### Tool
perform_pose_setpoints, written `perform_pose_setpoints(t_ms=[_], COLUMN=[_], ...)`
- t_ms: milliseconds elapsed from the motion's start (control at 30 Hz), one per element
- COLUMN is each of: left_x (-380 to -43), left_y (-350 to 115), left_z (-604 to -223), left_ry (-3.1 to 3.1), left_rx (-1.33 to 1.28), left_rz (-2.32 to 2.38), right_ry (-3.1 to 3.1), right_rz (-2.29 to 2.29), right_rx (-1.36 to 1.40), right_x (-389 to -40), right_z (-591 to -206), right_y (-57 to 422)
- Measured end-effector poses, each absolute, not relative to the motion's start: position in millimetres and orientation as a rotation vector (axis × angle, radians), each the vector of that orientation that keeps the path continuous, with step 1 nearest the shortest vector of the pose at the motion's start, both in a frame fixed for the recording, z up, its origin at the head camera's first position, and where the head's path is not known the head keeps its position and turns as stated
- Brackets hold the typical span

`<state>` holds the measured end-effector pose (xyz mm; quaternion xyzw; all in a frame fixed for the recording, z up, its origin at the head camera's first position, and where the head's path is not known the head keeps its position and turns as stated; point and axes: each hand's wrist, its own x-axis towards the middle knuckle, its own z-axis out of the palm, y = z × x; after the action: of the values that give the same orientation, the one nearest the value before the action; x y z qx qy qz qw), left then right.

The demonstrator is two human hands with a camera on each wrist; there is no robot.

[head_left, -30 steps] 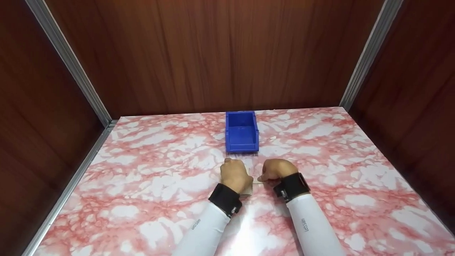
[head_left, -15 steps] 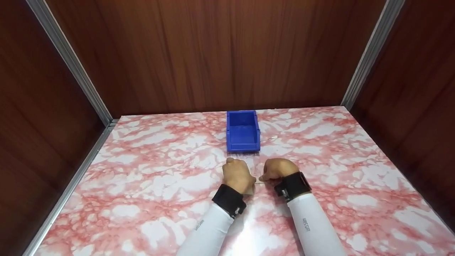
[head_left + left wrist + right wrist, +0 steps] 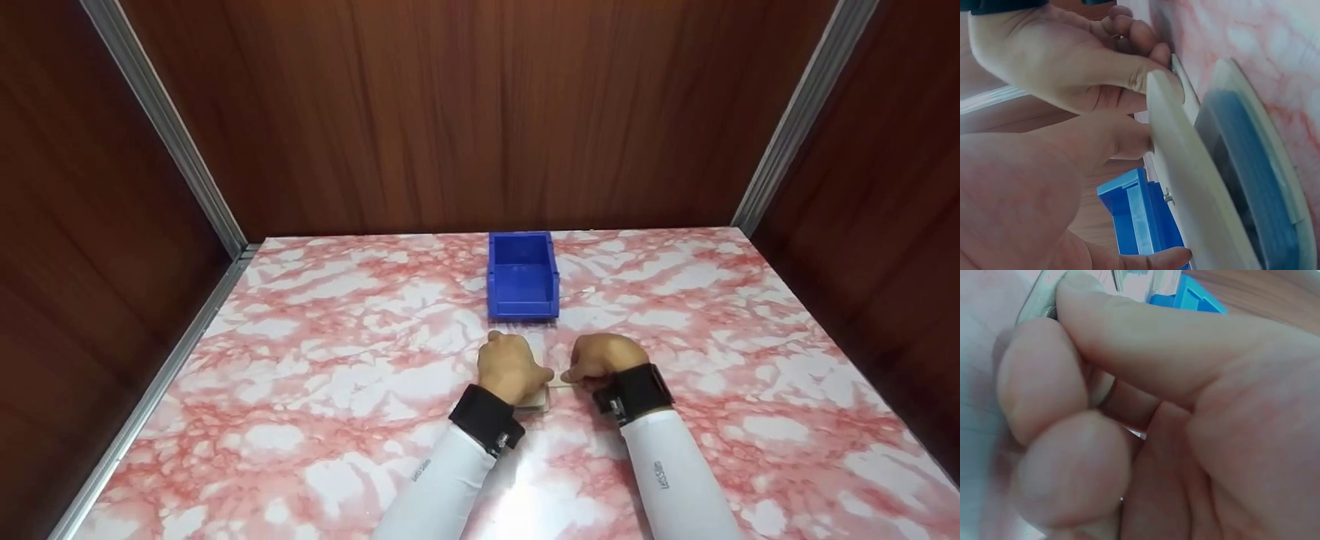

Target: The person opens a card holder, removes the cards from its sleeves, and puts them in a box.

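My left hand (image 3: 510,367) grips a small flat cream case (image 3: 532,407) from above, low over the table. In the left wrist view the case (image 3: 1190,169) has two rounded cream plates, with a blue and dark layer (image 3: 1252,180) between them. A small metal stud (image 3: 1168,196) sits on its near plate, and the left thumb and a finger press that side. Just to the right, my right hand (image 3: 606,358) pinches the end of a thin cream strip (image 3: 559,385) that spans the gap between the hands. Its curled fingers (image 3: 1072,467) hide most of that grip.
A blue open-front bin (image 3: 523,307) stands at the back centre of the pink-and-white marbled table (image 3: 360,337). Something clear and plastic (image 3: 1165,281) lies in front of the bin. Brown wood-grain panels (image 3: 420,112) enclose the back and sides.
The camera view has shifted slightly, so everything appears a little further right. Both hands keep the same holds on the case and strip, with only slight movement.
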<state>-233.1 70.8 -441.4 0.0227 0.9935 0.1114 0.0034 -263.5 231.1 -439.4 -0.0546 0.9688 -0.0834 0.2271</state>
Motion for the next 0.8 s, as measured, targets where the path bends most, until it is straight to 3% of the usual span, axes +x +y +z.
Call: perform_pose_setpoints(t_ms=[400, 800], left_x=[-238.5, -257.9], left_y=[49.5, -23.5], left_z=[-429.8, -409.1], left_ry=[2.934, 2.459], left_rx=[0.149, 0.142], left_rz=[0.592, 1.13], right_ry=[2.566, 2.548], right_rz=[-0.284, -0.305], right_rx=[-0.213, -0.205], right_x=[-271.2, -269.8], right_z=[-440.8, -437.8], right_y=[238.0, 237.0])
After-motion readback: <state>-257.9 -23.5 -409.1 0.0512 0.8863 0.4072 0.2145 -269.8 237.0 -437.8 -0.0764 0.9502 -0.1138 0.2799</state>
